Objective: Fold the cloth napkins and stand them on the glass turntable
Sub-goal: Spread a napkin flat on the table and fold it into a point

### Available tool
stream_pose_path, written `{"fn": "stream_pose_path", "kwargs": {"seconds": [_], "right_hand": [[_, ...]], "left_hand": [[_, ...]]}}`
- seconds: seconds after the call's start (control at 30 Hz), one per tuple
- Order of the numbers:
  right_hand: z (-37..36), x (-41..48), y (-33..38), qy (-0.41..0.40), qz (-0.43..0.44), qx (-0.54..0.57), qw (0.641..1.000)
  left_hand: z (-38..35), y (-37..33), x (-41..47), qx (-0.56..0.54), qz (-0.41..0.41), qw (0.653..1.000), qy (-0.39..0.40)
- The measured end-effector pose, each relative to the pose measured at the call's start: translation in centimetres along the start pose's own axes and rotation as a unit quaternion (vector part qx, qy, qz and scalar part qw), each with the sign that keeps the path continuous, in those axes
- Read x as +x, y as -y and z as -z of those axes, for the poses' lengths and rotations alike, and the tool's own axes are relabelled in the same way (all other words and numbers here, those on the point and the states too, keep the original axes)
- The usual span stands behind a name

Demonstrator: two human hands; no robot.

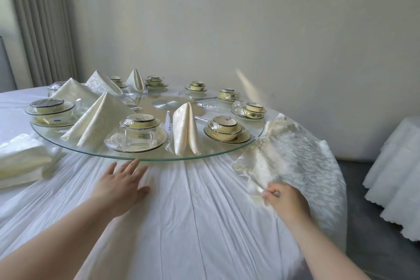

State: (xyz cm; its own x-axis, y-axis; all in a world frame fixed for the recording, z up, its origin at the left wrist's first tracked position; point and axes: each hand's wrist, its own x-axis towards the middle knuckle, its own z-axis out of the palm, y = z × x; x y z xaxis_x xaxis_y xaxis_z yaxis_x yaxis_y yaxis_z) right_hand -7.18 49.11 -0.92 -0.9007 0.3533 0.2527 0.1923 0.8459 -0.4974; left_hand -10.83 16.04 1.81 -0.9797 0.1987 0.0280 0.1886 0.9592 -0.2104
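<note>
Head view, looking down across a round table point(193, 223) draped in a pleated white cloth, with a glass turntable point(159, 159) resting on it.

The left hand point(120, 186) lies palm down, released, fingers straight and spread, just in front of the turntable's near rim. Whether the fingertips touch the glass cannot be told.

The right hand point(285, 200), in front of and to the right of the turntable, pinches a corner of an unfolded patterned napkin point(279, 150). This napkin is blurred. It spreads from the turntable's right rim outward over the table's edge.

Five folded napkins stand on the turntable:
- a tall, narrow one point(185, 129) near the front rim
- a pyramid-shaped one point(100, 118) to its left
- three more point(72, 92) point(103, 83) point(136, 80) toward the far left side

Plastic-wrapped dish sets point(136, 134) ring the turntable, and one sits between the two front napkins. A stack of flat napkins point(20, 161) lies on the table left of the turntable.
</note>
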Motion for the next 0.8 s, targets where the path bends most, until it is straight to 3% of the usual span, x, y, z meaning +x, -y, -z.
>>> {"fn": "stream_pose_path", "kwargs": {"seconds": [0.2,0.43,0.63,0.8], "right_hand": [[0.6,-0.6,0.3,-0.084,0.058,0.020,0.995],[1.5,-1.4,0.6,-0.093,0.006,0.132,0.987],[1.4,-1.6,-0.3,-0.059,0.009,0.111,0.992],[2.0,-2.4,0.6,-0.133,0.045,0.187,0.972]], "left_hand": [[1.4,-2.1,-2.8,-0.071,-0.080,0.994,-0.029],[2.3,-6.6,-4.9,-0.205,-0.171,0.963,-0.025],[-0.7,-8.7,-4.8,-0.208,-0.178,0.962,-0.018],[-0.8,-8.6,-5.0,-0.236,-0.167,0.955,-0.057]]}}
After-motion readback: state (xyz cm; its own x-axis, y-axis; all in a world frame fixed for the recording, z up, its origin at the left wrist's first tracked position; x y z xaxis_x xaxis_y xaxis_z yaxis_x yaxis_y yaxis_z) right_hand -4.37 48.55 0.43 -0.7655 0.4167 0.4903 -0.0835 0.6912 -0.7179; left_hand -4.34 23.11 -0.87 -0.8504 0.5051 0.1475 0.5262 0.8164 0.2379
